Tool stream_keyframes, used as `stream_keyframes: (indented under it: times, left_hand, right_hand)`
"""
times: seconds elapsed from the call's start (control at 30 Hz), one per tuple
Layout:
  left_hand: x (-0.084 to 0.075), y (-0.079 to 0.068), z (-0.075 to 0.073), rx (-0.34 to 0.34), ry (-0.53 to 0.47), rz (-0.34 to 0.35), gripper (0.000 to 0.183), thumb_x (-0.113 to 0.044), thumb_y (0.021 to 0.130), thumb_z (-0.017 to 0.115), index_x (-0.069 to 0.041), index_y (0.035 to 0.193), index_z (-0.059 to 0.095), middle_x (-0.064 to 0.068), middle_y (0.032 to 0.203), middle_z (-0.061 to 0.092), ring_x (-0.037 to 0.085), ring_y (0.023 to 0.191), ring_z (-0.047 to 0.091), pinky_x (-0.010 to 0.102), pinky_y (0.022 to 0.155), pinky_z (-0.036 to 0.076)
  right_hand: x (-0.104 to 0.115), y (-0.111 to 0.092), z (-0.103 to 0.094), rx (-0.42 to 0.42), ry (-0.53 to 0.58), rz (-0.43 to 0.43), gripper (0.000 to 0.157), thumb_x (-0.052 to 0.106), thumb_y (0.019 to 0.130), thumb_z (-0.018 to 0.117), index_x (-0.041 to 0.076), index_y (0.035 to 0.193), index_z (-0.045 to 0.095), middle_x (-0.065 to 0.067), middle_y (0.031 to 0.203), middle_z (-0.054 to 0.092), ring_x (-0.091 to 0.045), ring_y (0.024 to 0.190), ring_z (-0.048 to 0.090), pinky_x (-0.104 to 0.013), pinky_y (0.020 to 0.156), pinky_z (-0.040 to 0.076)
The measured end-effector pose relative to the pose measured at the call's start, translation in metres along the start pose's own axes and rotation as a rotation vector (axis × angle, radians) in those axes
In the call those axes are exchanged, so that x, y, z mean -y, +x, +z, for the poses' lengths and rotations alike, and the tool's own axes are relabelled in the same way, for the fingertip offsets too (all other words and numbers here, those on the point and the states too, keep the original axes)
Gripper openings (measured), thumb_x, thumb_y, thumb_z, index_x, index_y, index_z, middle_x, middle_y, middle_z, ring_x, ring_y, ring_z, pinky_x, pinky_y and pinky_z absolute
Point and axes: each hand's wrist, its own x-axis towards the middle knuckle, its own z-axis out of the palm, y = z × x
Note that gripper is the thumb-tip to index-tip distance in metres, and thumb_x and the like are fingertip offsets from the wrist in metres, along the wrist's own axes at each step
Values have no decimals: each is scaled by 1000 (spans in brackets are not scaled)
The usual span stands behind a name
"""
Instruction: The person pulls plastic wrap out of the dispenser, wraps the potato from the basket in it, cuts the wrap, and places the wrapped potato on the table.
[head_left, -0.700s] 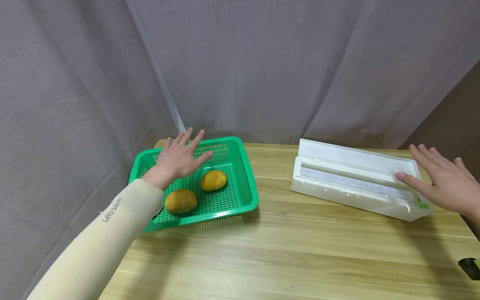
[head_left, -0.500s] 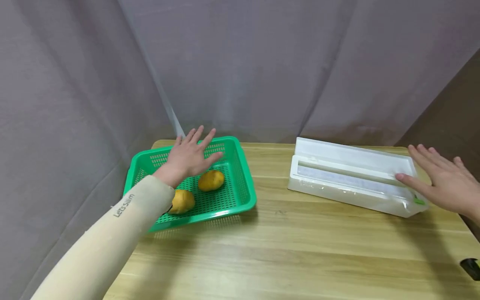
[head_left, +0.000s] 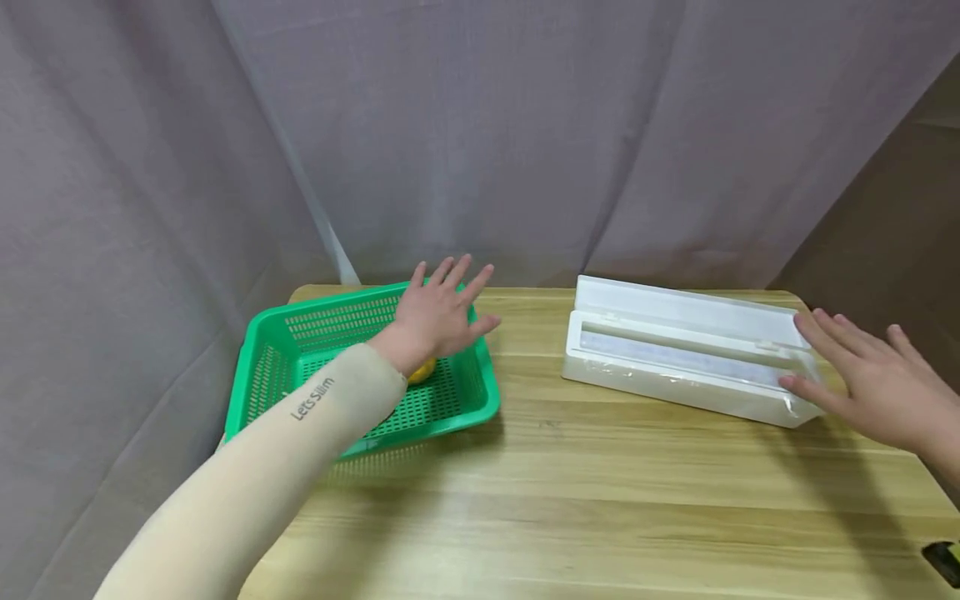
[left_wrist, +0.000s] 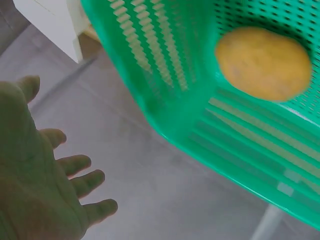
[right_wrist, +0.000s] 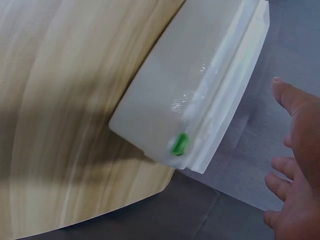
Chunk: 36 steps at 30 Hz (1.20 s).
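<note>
My left hand point(head_left: 442, 315), fingers spread, hovers over the back right corner of a green plastic basket point(head_left: 258, 333) and holds nothing. In the left wrist view a potato point(left_wrist: 265, 64) lies on the basket's perforated floor; the head view shows only a sliver of it past my forearm. On the right, my right hand point(head_left: 873, 379) is held with fingers extended above the right end of a long white box point(head_left: 675, 387), also holding nothing. The box's lid point(head_left: 682, 308) stands raised at the back, and a green slider point(right_wrist: 180, 144) shows on its end in the right wrist view.
The basket and box rest on a wood-grain table point(head_left: 540, 500). A grey curtain point(head_left: 480, 142) hangs close behind and to the left. A small black and yellow-green object point(head_left: 943, 560) pokes in at the lower right edge.
My left hand has moved right across the basket, and its forearm now covers most of the potatoes. The whole scene has shifted slightly left in view; the right hand stays by the box's end.
</note>
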Motion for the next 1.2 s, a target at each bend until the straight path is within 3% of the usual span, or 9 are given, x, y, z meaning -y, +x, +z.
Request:
stream_keyframes:
  times: [0.27,0.43,0.57,0.77,0.93,1.07,1.2]
  left_hand:
    - [-54,15,-10,-23,90,82,79,-71,109,28,-32,173,4,4,180,8,28,166,11,55,132,9]
    - [-80,22,-13,-24,131,111,80,-72,108,28,-34,173,2,1,180,8,25,165,12,53,132,10]
    - [-100,25,-10,-22,154,154,81,-73,107,29,-33,173,3,1,180,10,23,165,16,52,132,13]
    - [-129,22,5,-21,159,164,82,-73,107,30,-33,173,4,0,180,13,21,164,20,49,131,18]
    - [-149,19,18,-30,128,153,82,-72,107,33,-32,173,7,-3,179,17,18,163,22,45,130,22]
    - [-161,18,29,-70,80,152,83,-71,106,41,-30,173,14,-3,177,23,18,161,26,42,129,25]
    - [-169,17,41,-147,63,167,80,-66,105,50,-28,171,25,-2,172,33,16,156,36,39,126,31]
  right_hand:
    - [-3,-13,7,-40,-20,-27,99,44,103,70,12,172,8,-28,173,16,-41,163,7,-67,124,-15]
    - [-1,-14,14,-93,-6,-68,96,42,100,75,12,172,19,-29,171,24,-52,154,29,-67,126,-9]
    - [1,-15,19,-151,-8,-112,94,39,97,79,12,170,26,-30,165,36,-56,144,43,-67,128,-2]
    - [3,-18,32,-233,-2,-168,88,42,96,79,13,167,36,-27,162,44,-50,145,45,-63,130,4]
    - [4,-19,44,-338,6,-229,81,63,102,61,13,162,45,-26,154,52,-51,136,51,-63,130,10]
    - [4,-19,53,-389,7,-260,92,81,99,39,13,161,47,-27,150,54,-55,123,54,-65,129,11]
    - [7,-21,60,-413,1,-278,94,83,99,32,15,161,47,-27,150,54,-56,119,54,-65,129,9]
